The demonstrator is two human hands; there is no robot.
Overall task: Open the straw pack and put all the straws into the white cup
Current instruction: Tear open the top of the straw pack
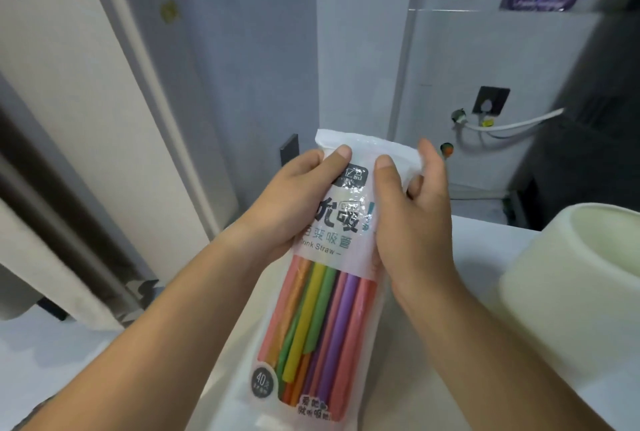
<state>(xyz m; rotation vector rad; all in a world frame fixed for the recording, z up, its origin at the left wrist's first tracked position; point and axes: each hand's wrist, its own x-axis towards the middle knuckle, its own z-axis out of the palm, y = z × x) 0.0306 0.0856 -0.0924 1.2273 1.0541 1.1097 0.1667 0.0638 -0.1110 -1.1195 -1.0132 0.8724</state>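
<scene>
Holding the straw pack (322,278) upright above the white table (433,354), both hands grip its upper part. The left hand (294,202) wraps the pack's left edge, thumb pressed on the front near the sealed top. The right hand (412,219) clasps the right edge, thumb on the front and fingers curled behind the plastic. Through the clear lower half show the straws (322,323): pink, orange, yellow, green and purple, all inside the pack, whose top looks unopened. To the right, on the table, stands the white cup (568,278), well apart from the pack and partly cut off by the frame. Beyond the table, a white cable (512,124) runs from a wall socket (491,100).
</scene>
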